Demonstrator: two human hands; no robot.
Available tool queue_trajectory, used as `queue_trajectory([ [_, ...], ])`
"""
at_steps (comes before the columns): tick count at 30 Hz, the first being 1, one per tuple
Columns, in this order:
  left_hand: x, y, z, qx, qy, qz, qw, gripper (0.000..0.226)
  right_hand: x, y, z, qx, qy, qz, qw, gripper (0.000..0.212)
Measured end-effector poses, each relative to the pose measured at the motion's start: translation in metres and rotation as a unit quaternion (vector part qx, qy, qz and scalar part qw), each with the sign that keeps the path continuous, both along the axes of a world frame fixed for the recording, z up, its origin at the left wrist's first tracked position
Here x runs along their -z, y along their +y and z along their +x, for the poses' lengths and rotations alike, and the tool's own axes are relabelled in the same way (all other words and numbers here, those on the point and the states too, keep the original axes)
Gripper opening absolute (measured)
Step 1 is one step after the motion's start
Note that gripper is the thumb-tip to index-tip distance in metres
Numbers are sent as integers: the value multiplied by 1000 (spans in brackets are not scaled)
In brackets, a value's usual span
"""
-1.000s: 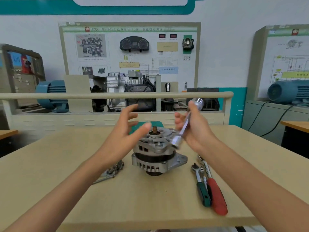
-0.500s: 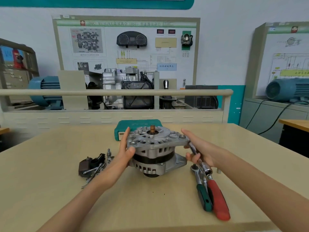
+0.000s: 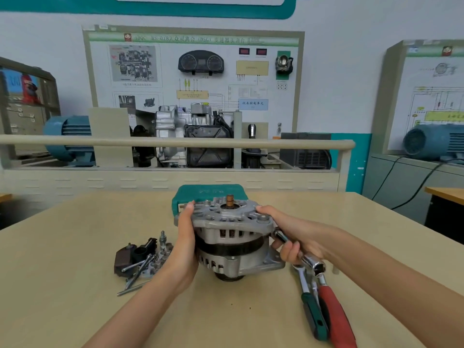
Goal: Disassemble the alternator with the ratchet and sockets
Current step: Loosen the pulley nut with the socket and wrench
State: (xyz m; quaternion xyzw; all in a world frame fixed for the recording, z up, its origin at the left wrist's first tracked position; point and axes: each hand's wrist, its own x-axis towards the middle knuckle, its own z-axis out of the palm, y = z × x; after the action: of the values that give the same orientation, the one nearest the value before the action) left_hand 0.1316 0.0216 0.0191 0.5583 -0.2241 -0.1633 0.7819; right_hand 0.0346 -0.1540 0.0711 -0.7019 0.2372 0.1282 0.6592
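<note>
Alternator (image 3: pixel 231 237) stands shaft-up on the table (image 3: pixel 75 247), between both hands. The left hand (image 3: pixel 184 247) lies flat against its left flank, fingers straight. The right hand (image 3: pixel 296 234) curls round a chrome socket driver (image 3: pixel 312 264) (socket end nearest the camera), its forefinger seemingly touching the top housing. A green-handled ratchet (image 3: pixel 313 315) lies just right.

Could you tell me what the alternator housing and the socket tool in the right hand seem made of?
The alternator housing: likely cast aluminium, matte grey, with moulded vent slots. The socket tool in the right hand: apparently chromed steel, given mirror-bright highlights.
</note>
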Motion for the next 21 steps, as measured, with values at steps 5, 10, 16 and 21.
queue_trajectory([
  [5, -26, 5, 16, -23, 133, 140, 981, 63, -31, 0, 17, -91, 132, -50, 986, 85],
  [10, -30, 18, 29, -21, 174, 174, 969, 59, -42, 8, 23, -86, 126, -56, 987, 92],
  [16, -17, 37, 32, -73, 141, 206, 965, 70, -21, 24, 5, -69, -68, -188, 977, 67],
  [21, 1, 49, 37, -168, -68, 236, 955, 84, 12, 34, 7, 0, -258, -310, 915, 47],
])
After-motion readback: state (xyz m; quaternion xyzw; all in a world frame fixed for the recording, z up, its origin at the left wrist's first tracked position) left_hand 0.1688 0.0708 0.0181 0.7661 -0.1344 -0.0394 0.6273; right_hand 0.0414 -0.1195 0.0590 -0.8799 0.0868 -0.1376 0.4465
